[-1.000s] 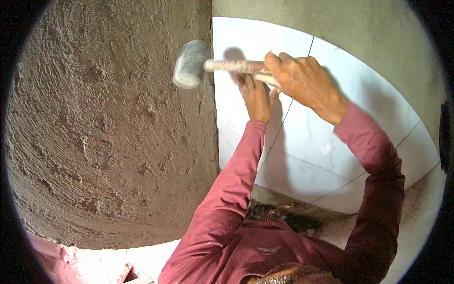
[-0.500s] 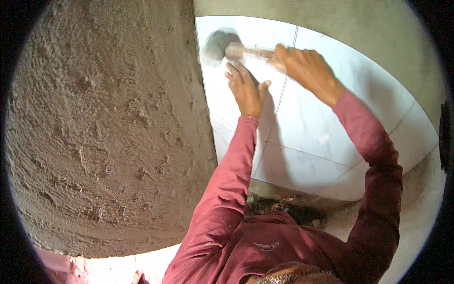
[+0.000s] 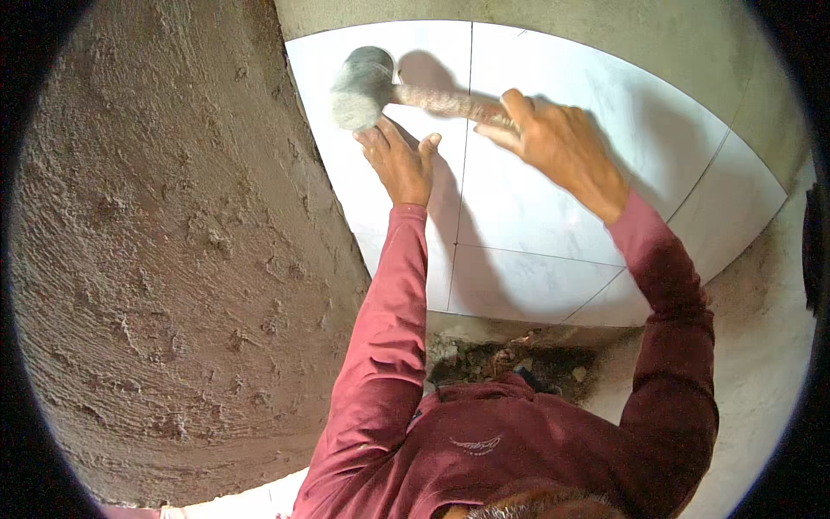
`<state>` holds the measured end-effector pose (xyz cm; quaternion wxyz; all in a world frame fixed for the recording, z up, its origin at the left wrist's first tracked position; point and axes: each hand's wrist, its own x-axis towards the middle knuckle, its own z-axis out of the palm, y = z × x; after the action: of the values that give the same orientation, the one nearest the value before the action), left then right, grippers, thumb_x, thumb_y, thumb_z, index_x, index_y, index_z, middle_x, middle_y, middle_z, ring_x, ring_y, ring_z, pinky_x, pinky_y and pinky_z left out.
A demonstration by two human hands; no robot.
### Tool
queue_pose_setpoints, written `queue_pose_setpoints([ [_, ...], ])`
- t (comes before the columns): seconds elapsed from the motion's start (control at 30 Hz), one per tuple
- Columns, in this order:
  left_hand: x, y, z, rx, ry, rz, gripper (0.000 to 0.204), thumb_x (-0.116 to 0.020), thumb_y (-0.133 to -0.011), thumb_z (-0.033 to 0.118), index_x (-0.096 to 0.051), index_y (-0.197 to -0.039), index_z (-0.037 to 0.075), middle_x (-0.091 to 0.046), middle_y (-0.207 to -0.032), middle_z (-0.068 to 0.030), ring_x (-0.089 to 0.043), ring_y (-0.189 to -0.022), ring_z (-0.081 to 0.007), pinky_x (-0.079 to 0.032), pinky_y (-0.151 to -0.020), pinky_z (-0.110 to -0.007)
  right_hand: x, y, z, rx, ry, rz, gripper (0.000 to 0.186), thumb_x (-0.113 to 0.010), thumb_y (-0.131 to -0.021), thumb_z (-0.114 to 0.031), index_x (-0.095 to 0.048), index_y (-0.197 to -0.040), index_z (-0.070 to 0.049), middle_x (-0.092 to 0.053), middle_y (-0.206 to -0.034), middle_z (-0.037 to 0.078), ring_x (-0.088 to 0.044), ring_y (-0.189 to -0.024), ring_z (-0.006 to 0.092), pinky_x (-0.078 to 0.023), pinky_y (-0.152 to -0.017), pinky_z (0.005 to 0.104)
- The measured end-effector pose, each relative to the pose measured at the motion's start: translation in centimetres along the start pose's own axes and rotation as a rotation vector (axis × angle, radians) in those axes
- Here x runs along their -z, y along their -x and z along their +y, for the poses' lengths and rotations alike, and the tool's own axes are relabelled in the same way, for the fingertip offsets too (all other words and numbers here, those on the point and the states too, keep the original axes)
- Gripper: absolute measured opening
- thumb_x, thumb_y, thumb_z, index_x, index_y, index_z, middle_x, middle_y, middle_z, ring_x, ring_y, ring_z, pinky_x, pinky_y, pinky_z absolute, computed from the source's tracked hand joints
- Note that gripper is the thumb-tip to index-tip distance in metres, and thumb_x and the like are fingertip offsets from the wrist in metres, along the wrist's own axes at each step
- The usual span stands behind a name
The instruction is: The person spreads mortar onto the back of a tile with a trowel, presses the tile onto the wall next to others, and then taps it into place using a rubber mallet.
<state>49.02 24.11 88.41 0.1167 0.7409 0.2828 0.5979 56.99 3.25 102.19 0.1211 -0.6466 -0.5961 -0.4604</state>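
My right hand (image 3: 566,151) is wrapped round the wooden handle of a rubber mallet (image 3: 370,78). The mallet's thick grey-black head is held over the upper left part of white, faintly veined wall tiles (image 3: 553,208); whether it touches them I cannot tell. Just below the head, my left hand (image 3: 399,164) lies against a tile with its fingers spread, and the mallet head hides some fingertips. Dark shadows of the mallet and my arms fall across the tiles.
To the left, a rough, ridged grey-brown mortar wall (image 3: 190,259) meets the tiles along a straight edge. Bare plaster (image 3: 605,26) borders the tiles above. Under their lower edge lies loose rubble (image 3: 484,359). A dark object (image 3: 813,246) stands at the far right rim.
The view has shifted, so the tiles and my left hand appear farther left. The mallet head has moved left and shows larger and less blurred. My left hand stays on the tile.
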Motion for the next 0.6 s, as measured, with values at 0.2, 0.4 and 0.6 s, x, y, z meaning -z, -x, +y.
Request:
queue_pose_setpoints([
  [0.2, -1.1, 0.3, -1.4, -0.078, 0.016, 0.026, 0.103, -0.081, -0.084, 0.041, -0.023, -0.153, -0.008, -0.017, -0.158, -0.0395, -0.015, -0.147, -0.0579, -0.024, -0.119, -0.061, -1.5, 0.1, 2.1, -0.027, 0.077, -0.14, 0.039, -0.073, -0.091, -0.042, -0.057, -0.094, -0.006, -0.069, -0.076, 0.013, -0.069, -0.061, 0.0272, -0.055, -0.052, 0.0393],
  [0.4, -1.2, 3.3, -3.4, 0.03, 0.184, -0.061, 0.092, -0.068, -0.096, 0.031, -0.012, -0.155, -0.011, -0.006, -0.161, -0.0385, -0.007, -0.153, -0.0493, -0.012, -0.126, -0.051, -0.3, 1.2, 0.0, -0.027, -0.235, -0.116, 0.038, -0.068, -0.096, -0.037, -0.056, -0.108, -0.004, -0.069, -0.079, 0.016, -0.071, -0.068, 0.0303, -0.053, -0.056, 0.0402],
  [0.6, -8.0, 23.3, -9.5, 0.504, 0.115, -0.349, 0.077, -0.052, -0.104, 0.03, -0.016, -0.152, -0.019, -0.013, -0.159, -0.0411, -0.01, -0.153, -0.0477, -0.011, -0.126, -0.048, -3.5, 11.6, -3.8, -0.056, -0.328, -0.376, 0.044, -0.078, -0.087, -0.038, -0.058, -0.104, -0.003, -0.063, -0.08, 0.018, -0.066, -0.066, 0.0376, -0.053, -0.058, 0.0462],
])
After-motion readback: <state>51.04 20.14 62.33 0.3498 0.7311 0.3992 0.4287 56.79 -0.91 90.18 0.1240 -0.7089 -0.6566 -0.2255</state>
